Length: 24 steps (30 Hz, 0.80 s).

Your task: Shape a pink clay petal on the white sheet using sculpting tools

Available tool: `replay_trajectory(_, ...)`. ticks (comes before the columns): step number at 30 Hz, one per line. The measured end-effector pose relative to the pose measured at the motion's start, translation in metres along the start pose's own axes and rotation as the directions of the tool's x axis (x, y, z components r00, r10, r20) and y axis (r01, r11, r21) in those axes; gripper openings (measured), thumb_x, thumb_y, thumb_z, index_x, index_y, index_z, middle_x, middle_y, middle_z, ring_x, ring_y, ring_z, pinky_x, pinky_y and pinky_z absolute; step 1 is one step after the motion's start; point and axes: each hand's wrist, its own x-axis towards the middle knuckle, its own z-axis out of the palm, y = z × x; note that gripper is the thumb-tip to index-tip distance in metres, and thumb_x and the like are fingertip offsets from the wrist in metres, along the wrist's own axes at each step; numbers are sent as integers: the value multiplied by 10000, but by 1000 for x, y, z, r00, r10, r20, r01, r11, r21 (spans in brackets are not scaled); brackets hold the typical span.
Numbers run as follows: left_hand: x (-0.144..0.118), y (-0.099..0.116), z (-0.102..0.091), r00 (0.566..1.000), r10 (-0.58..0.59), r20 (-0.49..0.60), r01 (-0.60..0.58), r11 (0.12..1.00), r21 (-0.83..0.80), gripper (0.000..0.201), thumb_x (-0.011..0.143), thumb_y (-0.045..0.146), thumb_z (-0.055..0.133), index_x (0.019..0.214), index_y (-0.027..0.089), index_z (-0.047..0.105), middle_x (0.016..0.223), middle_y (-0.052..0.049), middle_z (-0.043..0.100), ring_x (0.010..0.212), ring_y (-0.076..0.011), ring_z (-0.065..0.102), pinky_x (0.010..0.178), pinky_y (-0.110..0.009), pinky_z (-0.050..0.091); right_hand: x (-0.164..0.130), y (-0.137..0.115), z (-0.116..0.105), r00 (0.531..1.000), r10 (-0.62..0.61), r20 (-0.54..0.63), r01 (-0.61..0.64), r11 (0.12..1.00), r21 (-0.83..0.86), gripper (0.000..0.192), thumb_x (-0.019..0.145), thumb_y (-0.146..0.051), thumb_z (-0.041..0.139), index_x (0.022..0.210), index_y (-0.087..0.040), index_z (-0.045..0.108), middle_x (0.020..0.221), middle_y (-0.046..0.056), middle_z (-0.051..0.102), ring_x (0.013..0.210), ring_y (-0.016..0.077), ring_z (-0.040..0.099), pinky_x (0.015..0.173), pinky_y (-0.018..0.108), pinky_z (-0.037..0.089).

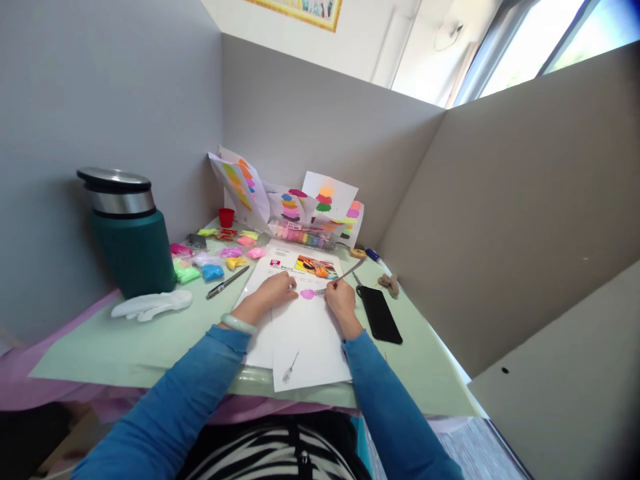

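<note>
The right hand [341, 298] holds a slim grey metal fork [336, 283] in a narrow, pinched grip, fingers closed round the middle of the handle; the handle runs up and to the right toward the far side of the worktop, the tines point left and down toward a small flat blob of pink modelling clay [307, 294]; the fork's long axis lies roughly across the sheet, and the tines sit touching or just beside the blob's right edge, though which cannot be told at this size; the pink clay lies on a white printed paper sheet [305, 340] in the middle of the pale green worktop [125, 347], just left of the right hand and just right of the left hand [274, 292]; the left hand rests on the paper, fingers curled and loosely closed, holding nothing that can be seen, its fingertips near the blob; of the two, the right hand with the tool is the one engaged with the clay. A black phone [379, 313] lies right of the sheet; a dark green steel-lidded flask [131, 233] stands at far left, with bright clay lumps [213, 272] and a grey pen [227, 282] between it and the sheet.
</note>
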Motion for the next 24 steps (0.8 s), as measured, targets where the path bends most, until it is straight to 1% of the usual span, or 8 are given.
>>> replay_trajectory(3,0,0,0,1000,-2,1,2,1000,2,306,778,336,552,1006,182,686,977,-85,646,877,-217,626,801,-287,466,-2,-4,2,1000,-8,23,7,998,64,260,851,-260,456,933,-158,680,761,62,702,738,166,635,649,211,413)
replay_trajectory(6,0,0,0,1000,-6,4,6,1000,1,309,780,332,551,1015,181,684,987,-87,645,880,-218,625,806,-289,465,-4,-8,2,998,-23,57,20,998,63,249,840,-254,470,921,-155,683,747,57,699,739,162,630,651,207,410)
replay_trajectory(11,0,1,-1,1000,-11,19,11,1000,-5,317,787,344,548,1019,175,684,994,-95,640,891,-228,623,810,-298,465,-4,-7,-1,1000,21,10,-21,1000,2,252,837,-228,458,923,-150,682,782,78,702,758,177,626,646,223,398)
replay_trajectory(14,-1,2,-3,1000,-12,19,12,1000,-8,308,785,338,554,1014,179,685,996,-93,641,885,-225,624,809,-296,464,-4,-8,2,1000,-21,2,21,1000,12,253,847,-255,453,903,-152,678,807,77,704,763,174,626,642,221,391)
replay_trajectory(17,-2,3,-4,1000,-10,11,10,1000,-5,304,780,327,556,1014,182,684,994,-87,645,872,-217,626,795,-286,465,-6,-10,6,997,-68,46,66,997,44,253,846,-267,455,911,-158,674,808,67,703,749,162,625,642,213,392)
replay_trajectory(19,-2,3,-4,1000,-7,5,7,1000,-1,306,781,325,552,1015,180,685,989,-87,647,868,-214,626,789,-281,465,-6,-10,5,997,-57,55,56,998,23,252,838,-256,460,928,-157,675,814,73,702,756,166,626,644,216,393)
replay_trajectory(22,-1,2,-3,1000,-6,5,6,1000,6,311,781,333,548,1013,179,688,984,-89,647,873,-216,626,791,-282,465,-4,-6,2,1000,-2,12,3,999,-40,258,839,-252,457,924,-148,678,843,96,703,778,186,629,640,230,390)
replay_trajectory(24,-1,2,-2,1000,-5,7,5,1000,6,313,781,337,549,1011,178,689,984,-91,646,878,-220,626,792,-285,465,-3,-4,1,1000,3,-14,-4,999,-40,254,838,-246,455,918,-149,676,844,95,703,779,189,629,643,233,390)
